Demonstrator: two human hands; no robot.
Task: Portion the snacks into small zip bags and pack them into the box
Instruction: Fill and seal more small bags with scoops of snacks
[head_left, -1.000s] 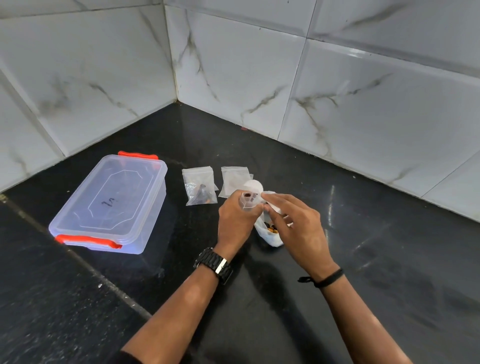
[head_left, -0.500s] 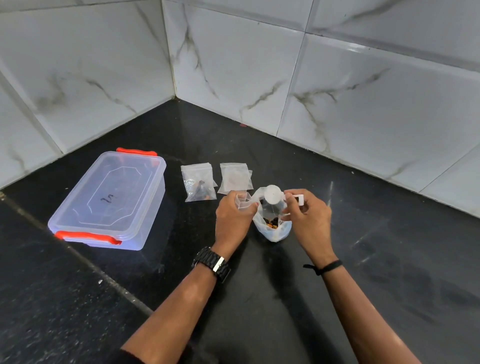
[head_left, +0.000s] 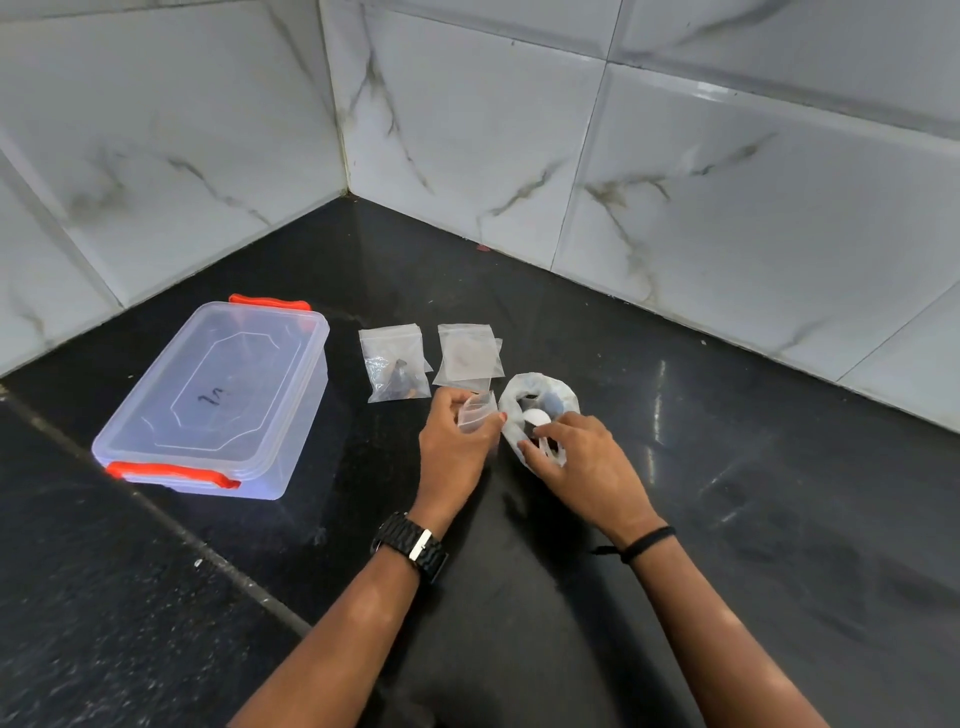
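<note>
Item: small clear zip bag, thin flexible film, mouth held open, pinched between thumb and curled fingers of the left hand, just beside the supply bag.

Item: white translucent plastic snack bag, soft, rim rolled down into a ring, standing on the tabletop. Dark snack pieces are seen inside.

Item: white plastic spoon, smooth, rounded bowl. Half a second ago it was raised above the supply bag; it is now lowered inside the rim, its handle pinched by the fingers of the right hand. A fresh scoop is judged to be under way for the open bag.

Item: filled clear zip bag, crinkled, flat on the tabletop, dark contents at the bottom. One portion is judged complete.

Item: stack of empty clear zip bags, flat, just right of the filled one.

Item: clear rectangular plastic box, rigid, lid on, red clip handles at both ends, well left of the hands. Nothing is seen packed inside; packing is not yet begun.

Surface: glossy black stone tabletop; marble-patterned wall tiles behind.
</note>
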